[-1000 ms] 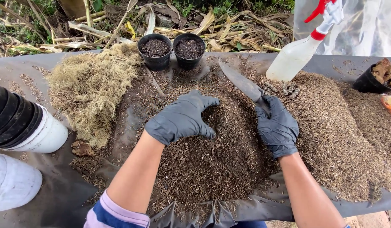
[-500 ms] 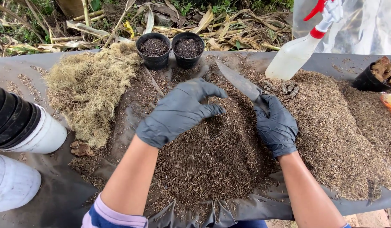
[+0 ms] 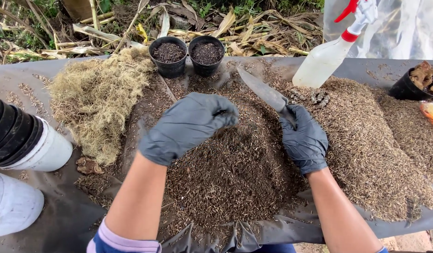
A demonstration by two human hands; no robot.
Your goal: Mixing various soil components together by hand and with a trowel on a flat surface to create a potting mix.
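Centre frame, the gloved left hand (image 3: pixel 186 125) is cupped nearly closed, lifted over the dark soil heap (image 3: pixel 230 173). The right hand (image 3: pixel 304 140) is wrapped around one trowel (image 3: pixel 263 90). Two black pots (image 3: pixel 187 55) stand at upper centre; one spray bottle (image 3: pixel 331 54) lies upper right.

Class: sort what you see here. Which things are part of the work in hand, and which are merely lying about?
In use: left hand, right hand, trowel, dark potting mix, two filled black pots.
Lying about: spray bottle, dry fibre heap, stacked pots.
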